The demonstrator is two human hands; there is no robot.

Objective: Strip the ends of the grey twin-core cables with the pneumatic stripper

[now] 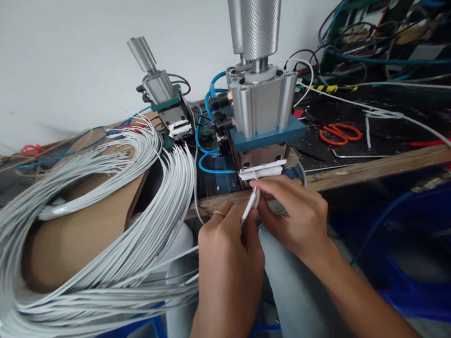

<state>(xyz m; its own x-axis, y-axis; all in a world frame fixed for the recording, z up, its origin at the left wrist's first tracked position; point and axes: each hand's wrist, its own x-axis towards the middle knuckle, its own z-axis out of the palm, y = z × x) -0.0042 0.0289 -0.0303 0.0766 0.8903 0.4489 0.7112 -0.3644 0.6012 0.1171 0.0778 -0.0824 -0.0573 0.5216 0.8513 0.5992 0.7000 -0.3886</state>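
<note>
Your left hand (230, 242) is closing its fingers around a thin white cable end (248, 209) with a bit of red at its tip. Your right hand (298, 212) is pinching by that same tip, with its thumb and pointing finger almost shut. The cable end is sitting between your two hands, just in front of the folded white strips (263, 171) on the big silver metal press (263, 102). That press is standing upright on the table (336, 174), showing a bumpy round top and a blue plate (270, 133).

Bendy blue tubes (205, 165) are curling beside the press. A smaller silver press (160, 90) with a green plate is standing farther back, to the left. A big loop of many white cables (161, 206) is lying left of your hands, partly on brown cardboard (74, 240), and some cables are reaching toward your left hand.

On the right, orange-handled scissors (340, 133) are lying on the black table top, and a thin bent metal rod (360, 154) is resting near them. One long white cable (438, 137) is drooping over the wooden edge. Your legs (299, 289) are showing under your hands.
</note>
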